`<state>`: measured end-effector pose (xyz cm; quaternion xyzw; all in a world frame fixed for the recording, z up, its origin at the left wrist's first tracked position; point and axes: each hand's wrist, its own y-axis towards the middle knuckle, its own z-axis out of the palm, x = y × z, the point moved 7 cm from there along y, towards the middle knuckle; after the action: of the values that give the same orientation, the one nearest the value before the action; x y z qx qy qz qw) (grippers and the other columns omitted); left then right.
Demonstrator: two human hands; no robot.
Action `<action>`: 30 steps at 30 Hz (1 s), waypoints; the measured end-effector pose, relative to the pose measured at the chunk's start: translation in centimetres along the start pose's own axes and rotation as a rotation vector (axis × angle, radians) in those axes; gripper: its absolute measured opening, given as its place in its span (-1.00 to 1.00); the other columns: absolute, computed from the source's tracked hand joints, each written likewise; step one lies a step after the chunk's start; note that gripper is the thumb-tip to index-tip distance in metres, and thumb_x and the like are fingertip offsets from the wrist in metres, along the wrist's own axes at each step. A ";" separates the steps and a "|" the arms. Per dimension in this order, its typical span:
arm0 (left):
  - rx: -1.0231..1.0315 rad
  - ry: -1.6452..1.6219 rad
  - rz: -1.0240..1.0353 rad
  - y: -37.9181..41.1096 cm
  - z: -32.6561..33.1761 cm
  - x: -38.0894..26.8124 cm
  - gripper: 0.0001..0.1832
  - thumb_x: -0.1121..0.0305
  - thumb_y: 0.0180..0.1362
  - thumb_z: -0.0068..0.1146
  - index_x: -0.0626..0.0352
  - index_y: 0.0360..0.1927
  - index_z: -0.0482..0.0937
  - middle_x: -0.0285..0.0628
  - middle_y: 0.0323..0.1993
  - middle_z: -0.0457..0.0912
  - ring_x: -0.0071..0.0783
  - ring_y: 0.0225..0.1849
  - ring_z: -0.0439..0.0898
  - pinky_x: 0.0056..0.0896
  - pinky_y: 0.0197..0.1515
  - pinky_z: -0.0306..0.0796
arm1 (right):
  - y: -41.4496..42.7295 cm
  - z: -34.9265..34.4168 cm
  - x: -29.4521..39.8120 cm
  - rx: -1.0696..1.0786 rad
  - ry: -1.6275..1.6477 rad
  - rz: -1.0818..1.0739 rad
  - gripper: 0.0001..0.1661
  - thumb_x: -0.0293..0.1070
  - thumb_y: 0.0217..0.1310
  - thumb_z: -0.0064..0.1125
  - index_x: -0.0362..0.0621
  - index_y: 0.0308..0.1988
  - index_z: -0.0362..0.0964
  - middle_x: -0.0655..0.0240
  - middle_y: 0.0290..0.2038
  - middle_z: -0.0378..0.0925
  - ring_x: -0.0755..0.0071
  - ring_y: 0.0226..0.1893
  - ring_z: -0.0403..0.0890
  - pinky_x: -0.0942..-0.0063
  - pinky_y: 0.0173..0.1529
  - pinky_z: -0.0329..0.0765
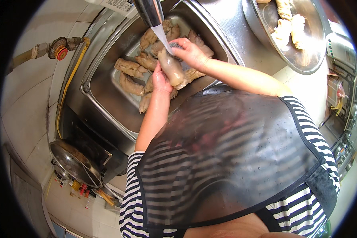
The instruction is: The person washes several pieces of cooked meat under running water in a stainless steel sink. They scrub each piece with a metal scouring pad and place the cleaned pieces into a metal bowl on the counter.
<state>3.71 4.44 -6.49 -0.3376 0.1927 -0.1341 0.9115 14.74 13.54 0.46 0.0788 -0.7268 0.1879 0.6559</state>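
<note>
My left hand (162,81) holds a pale pig's trotter (171,70) from below, over a stainless steel sink (107,102). Water streams from a dark faucet (149,13) onto the trotter's upper end. My right hand (190,53) grips a grey mesh scrubber (176,46), probably steel wool, against that end; its fingertips are partly hidden by the scrubber and the water. Several more trotters (130,67) lie in the sink around and beneath my hands.
A large metal bowl (255,38) with several pale trotter pieces (298,31) stands at the upper right. A white container (119,6) is behind the sink. Along the left wall run a valve (57,49) and a yellow hose (68,86). A wok (74,160) sits at the lower left.
</note>
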 end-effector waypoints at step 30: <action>-0.008 -0.055 -0.004 -1.9 1.5 0.1 -0.38 -0.16 0.15 -0.13 0.07 0.11 0.44 -0.14 -0.01 0.55 -0.13 -0.03 0.54 -0.02 0.04 0.44 | 0.5 1.5 2.9 0.027 -0.441 -0.426 -0.73 -0.42 0.00 0.19 -0.14 -0.20 0.48 0.12 -0.25 0.49 -0.07 -0.16 0.50 0.18 -0.06 0.46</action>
<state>4.25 3.89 -4.22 -0.3452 0.1676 -0.1257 0.9149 12.82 13.81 3.16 0.2772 -0.8163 0.0340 0.5057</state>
